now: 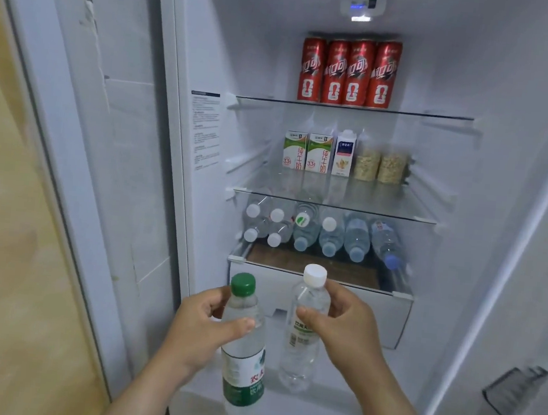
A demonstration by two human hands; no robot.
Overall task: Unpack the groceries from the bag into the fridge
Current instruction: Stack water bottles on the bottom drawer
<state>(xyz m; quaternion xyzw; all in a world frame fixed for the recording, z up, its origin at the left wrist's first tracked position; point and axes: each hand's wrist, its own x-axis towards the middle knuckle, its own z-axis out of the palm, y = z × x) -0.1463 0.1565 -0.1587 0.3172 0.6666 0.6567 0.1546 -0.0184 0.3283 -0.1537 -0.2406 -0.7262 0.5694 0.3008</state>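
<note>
I stand before the open fridge (196,240). My left hand (202,326) grips a water bottle with a green cap and green label (243,355), held upright. My right hand (343,324) grips a clear water bottle with a white cap (304,330), also upright. Both bottles are in front of the white drawer (373,310), below the lowest glass shelf. Several water bottles (330,234) lie on their sides on that shelf, caps toward me. No bag is in view.
Several red cans (349,72) line the back of the top shelf. Two milk cartons (308,152), a white carton (344,154) and two jars (380,165) stand on the middle shelf. A door bin (515,398) sits lower right. A tan wall (4,248) is on the left.
</note>
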